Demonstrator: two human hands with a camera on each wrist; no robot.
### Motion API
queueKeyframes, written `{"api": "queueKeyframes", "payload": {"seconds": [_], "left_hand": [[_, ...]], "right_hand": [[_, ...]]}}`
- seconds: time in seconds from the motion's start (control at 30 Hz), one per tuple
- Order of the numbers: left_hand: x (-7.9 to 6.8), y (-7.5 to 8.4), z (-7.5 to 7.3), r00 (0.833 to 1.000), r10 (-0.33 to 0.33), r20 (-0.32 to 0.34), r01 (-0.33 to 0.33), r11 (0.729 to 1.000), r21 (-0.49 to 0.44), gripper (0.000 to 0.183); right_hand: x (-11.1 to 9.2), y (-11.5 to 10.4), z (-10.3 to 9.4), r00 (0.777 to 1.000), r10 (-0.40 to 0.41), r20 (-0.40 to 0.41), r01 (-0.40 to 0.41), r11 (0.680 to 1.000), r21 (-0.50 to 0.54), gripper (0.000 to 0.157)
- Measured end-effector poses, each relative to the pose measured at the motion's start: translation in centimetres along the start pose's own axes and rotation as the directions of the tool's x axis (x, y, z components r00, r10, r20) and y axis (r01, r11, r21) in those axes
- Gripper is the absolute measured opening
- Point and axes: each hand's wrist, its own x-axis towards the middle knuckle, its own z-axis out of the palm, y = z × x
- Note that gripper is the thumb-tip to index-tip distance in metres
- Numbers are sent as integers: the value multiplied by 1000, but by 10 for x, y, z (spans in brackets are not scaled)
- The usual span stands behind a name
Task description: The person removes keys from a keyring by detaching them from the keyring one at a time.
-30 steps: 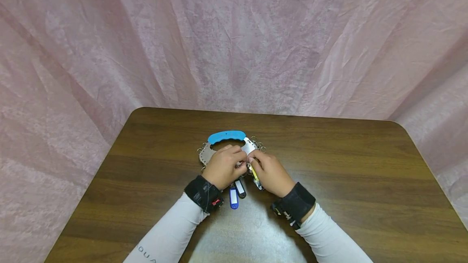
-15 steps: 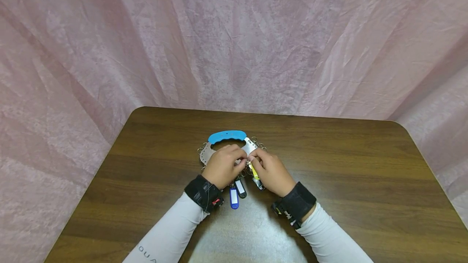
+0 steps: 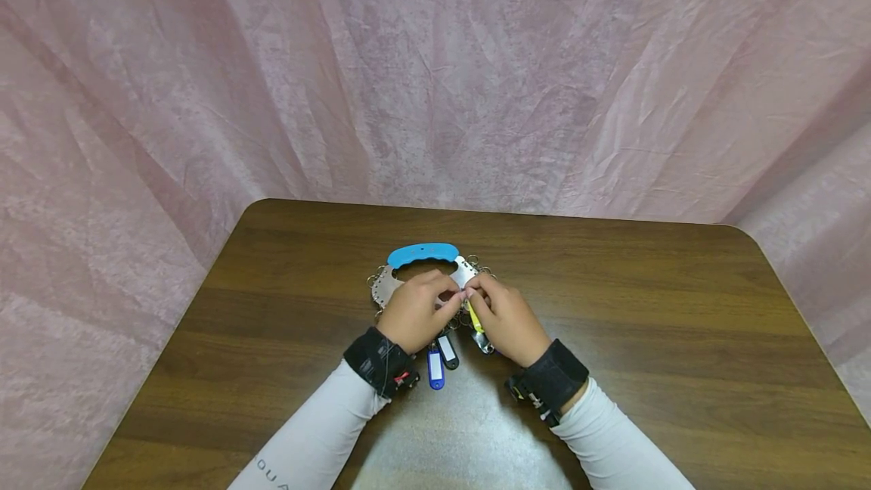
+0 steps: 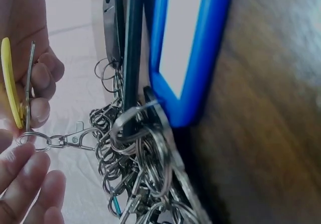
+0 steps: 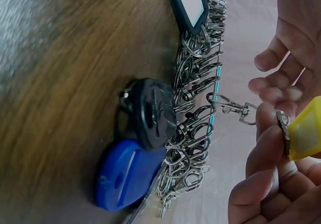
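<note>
Over a flat metal key holder with a blue grip (image 3: pixel 423 253), both hands meet at a split ring (image 4: pixel 32 139). My left hand (image 3: pixel 416 310) pinches this ring between thumb and fingertip. From the other side my right hand (image 3: pixel 509 324) pinches it where a yellow key tag (image 5: pixel 307 131) attaches. A flat metal piece (image 4: pixel 29 83) hangs beside the tag, seen nearly edge-on in the left wrist view. The ring joins a swivel snap hook (image 5: pixel 230 105) stretched out from the holder's crowded row of clasps. Fingers partly hide the ring.
A blue key tag (image 3: pixel 435 369) and a black key tag (image 3: pixel 447 351) lie on the brown wooden table (image 3: pixel 640 339) before the holder. A black oval fob (image 5: pixel 153 114) shows in the right wrist view. Pink cloth (image 3: pixel 435 82) hangs behind the table.
The thumbs and fingertips have shifted slightly and come closer together at the ring. The yellow tag has tilted a little; the holder has hardly moved.
</note>
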Motion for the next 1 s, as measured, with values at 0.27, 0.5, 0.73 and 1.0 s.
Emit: {"api": "queueKeyframes", "payload": {"seconds": [0.27,0.5,0.73,1.0], "left_hand": [[0,1,0,1000,9,6,-9,994,108,9],[-1,1,1,999,45,-26,-40,985,170,7],[0,3,-1,995,91,-36,-81,973,214,5],[0,4,-2,990,137,-24,-127,959,255,3]], "right_hand": [[-1,-3,-1,999,-41,12,41,999,5,5],[0,-1,1,999,-51,4,51,998,-21,5],[0,1,2,999,-51,3,51,998,-31,4],[0,3,3,999,-44,6,44,998,-51,4]]}}
